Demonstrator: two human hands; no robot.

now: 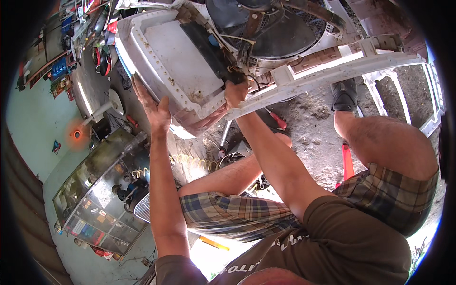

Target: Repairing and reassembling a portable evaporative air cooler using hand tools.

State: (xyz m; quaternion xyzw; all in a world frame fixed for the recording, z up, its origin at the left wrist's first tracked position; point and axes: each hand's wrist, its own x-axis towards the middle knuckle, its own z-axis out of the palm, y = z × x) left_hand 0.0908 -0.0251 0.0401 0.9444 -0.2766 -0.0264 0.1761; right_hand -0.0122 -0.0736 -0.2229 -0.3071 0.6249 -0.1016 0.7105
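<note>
The front end of a white car [304, 85] spans the top of the view, with a boxy white corner section [180, 61] at its left. My left hand [154, 107] lies against that section's outer edge, fingers stretched out and thumb apart. My right hand [236, 92] is closed at the section's inner lower corner, by the end of a dark strip [202, 45]. What its fingers grip is hidden. Loose wires [244, 45] hang just above the right hand. Behind them sits a large round black fan [285, 33].
A red-handled screwdriver [278, 120] lies on the dirt floor below the bumper beam. A coiled yellow hose [190, 161] runs behind my left forearm. To the left stand a glass-fronted cabinet [102, 204] and a white pedestal [111, 102]. A red stand leg [347, 161] is near my right knee.
</note>
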